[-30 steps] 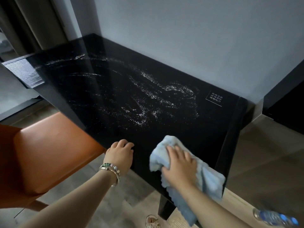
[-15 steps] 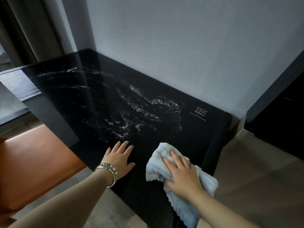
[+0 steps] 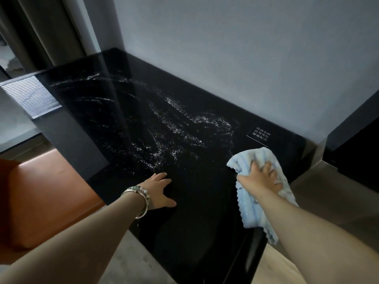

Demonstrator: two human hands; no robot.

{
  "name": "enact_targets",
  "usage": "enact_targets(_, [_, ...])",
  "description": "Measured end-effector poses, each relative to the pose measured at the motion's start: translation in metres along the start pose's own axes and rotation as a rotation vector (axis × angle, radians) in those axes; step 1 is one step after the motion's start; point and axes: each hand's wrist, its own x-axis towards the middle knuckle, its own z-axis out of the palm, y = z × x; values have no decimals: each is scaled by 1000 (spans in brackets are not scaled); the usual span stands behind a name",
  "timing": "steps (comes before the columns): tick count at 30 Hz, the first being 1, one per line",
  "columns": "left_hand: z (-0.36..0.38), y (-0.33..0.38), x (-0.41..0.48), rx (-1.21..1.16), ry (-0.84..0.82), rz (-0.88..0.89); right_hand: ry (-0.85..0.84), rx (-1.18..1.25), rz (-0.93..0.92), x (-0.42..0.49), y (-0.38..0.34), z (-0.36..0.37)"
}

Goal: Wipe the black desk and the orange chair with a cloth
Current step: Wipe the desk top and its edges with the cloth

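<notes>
Most of the desk (image 3: 184, 232) hasn't really been cleaned yet, going by how it looks right now. My right hand (image 3: 258, 179) is pressing the light blue cloth (image 3: 254, 158) down on the right end of the black top, fingers spread over it and bunching the fabric a bit, with the tail of the cloth hanging off the near-right edge. My left hand (image 3: 159, 190) is just resting flat on the desk near the front edge, fingers relaxed and holding nothing, bracelets (image 3: 138, 196) on the wrist, basically bracing me. The strip of desk between and around my hands looks clean and dark, so I'd call that bit done. But there's a big swirl of white speckly residue (image 3: 180, 128) across the middle, and more streaks running off toward the far-left corner, none of it touched by the cloth where it sits now. There's a small label with white text (image 3: 258, 135) just beyond the cloth that I'd wipe around. The orange chair (image 3: 47, 193) sits to the left, tucked partly under the desk, well apart from the cloth, and I'd guess it's entirely left to do.
</notes>
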Motion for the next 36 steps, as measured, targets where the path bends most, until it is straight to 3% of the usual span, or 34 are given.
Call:
enact_targets(4, [8,-3,3,-12,11,-4,-4,-49,-174,-1,-22,-8])
enact_targets(9, [12,-8,5,-29,36,9,12,-181,-654,-49,-40,23])
enact_targets(12, [14,-9,6,-109,79,16,10,35,-836,-60,-37,16])
enact_targets(14, [15,-10,7,-154,88,20,171,150,-778,-45,-32,6])
enact_targets(16, [16,-12,7,-174,92,20,300,90,-516,-24,-19,-5])
enact_targets(18, [17,-13,7,-176,96,20,149,-59,-238,-12,-4,-9])
enact_targets(20, [18,-11,6,-175,102,16,36,-115,-169,-12,0,-1])
enact_targets(24, [15,-10,4,-189,120,24,172,-182,-331,-34,-21,24])
enact_targets(29, [12,-12,4,-162,142,35,184,-120,-788,-62,-30,32])
enact_targets(30, [12,-11,4,-145,140,32,268,-112,-823,-56,-24,27])
enact_targets(32, [14,-10,3,-105,136,25,458,-33,-631,-32,-5,14])
enact_targets(34, [18,-10,0,-64,128,21,327,-1,-269,-16,16,0])
enact_targets(36, [23,-9,-3,-37,115,24,168,-25,-125,-13,26,4])
